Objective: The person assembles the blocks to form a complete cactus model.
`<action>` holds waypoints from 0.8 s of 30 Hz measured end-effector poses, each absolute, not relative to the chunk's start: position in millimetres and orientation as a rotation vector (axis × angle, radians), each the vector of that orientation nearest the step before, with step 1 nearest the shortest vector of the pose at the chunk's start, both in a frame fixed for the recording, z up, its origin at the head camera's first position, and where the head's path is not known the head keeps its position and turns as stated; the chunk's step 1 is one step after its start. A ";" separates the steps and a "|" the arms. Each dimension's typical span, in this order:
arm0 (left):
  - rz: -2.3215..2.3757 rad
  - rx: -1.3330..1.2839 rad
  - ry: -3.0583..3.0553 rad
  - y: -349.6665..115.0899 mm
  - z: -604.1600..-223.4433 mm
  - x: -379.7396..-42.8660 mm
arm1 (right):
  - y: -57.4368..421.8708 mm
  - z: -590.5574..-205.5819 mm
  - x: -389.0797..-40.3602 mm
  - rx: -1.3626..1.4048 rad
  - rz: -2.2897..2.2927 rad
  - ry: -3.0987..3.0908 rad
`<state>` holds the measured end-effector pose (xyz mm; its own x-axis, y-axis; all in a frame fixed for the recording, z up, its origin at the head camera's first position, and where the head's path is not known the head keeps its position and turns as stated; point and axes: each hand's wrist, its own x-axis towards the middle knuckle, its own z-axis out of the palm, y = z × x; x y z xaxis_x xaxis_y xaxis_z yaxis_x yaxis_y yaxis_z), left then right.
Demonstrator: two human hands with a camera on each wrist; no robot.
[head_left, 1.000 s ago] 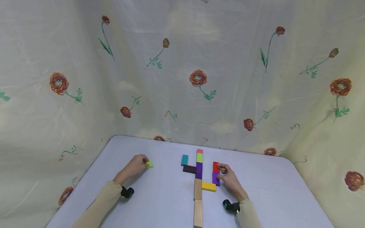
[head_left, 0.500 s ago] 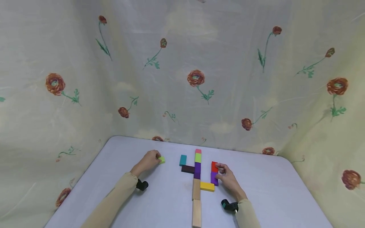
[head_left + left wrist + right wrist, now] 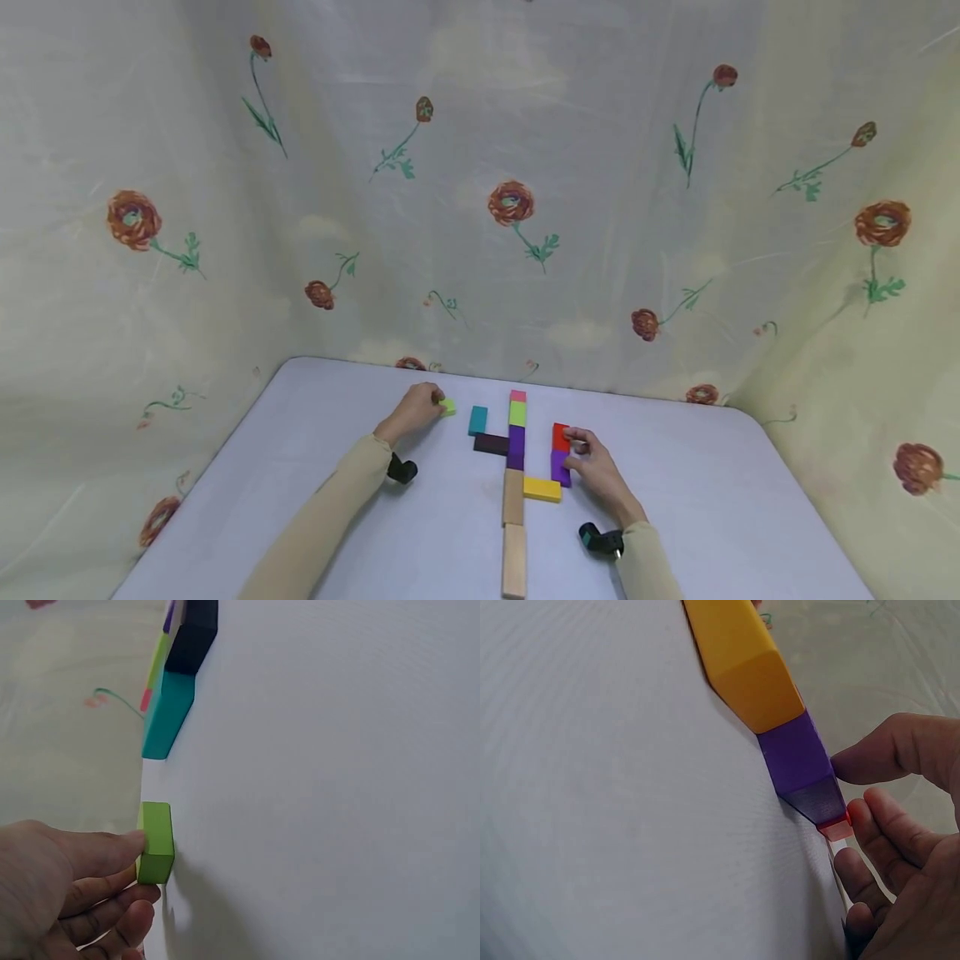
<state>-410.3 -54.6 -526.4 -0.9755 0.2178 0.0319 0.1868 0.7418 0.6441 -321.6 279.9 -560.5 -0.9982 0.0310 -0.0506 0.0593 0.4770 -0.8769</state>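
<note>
My left hand (image 3: 412, 410) pinches a light green block (image 3: 156, 840) between thumb and fingers, left of the teal block (image 3: 477, 421) and apart from it. That teal block touches the end of a dark brown block (image 3: 491, 444). On the right, my right hand (image 3: 602, 475) rests beside a red block (image 3: 560, 437) and a purple block (image 3: 799, 757), laid end to end. Its thumb touches the purple block and its fingertips touch the red one, loosely bent and not closed round either. A yellow block (image 3: 542, 489) meets the purple block's near end.
A central column runs away from me: two bare wood blocks (image 3: 513, 558), a dark purple block (image 3: 516, 447), a second light green block (image 3: 517, 413) and a pink block (image 3: 518, 396). The white table (image 3: 675, 500) ends at a flowered curtain (image 3: 600, 250).
My left hand has carried the light green block rightward and farther away, up near the teal block. The right hand stays by the red and purple blocks. The whole view has shifted slightly.
</note>
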 end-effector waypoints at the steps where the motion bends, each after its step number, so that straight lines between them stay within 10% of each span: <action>1: 1.081 0.346 2.885 -52.3 -526.6 -412.6 | 279.6 -560.4 -321.4 0.083 -1.592 2.679; 24: 1.313 0.329 2.793 -5.6 -536.4 -441.1 | 279.5 -561.7 -322.4 0.091 -1.589 2.691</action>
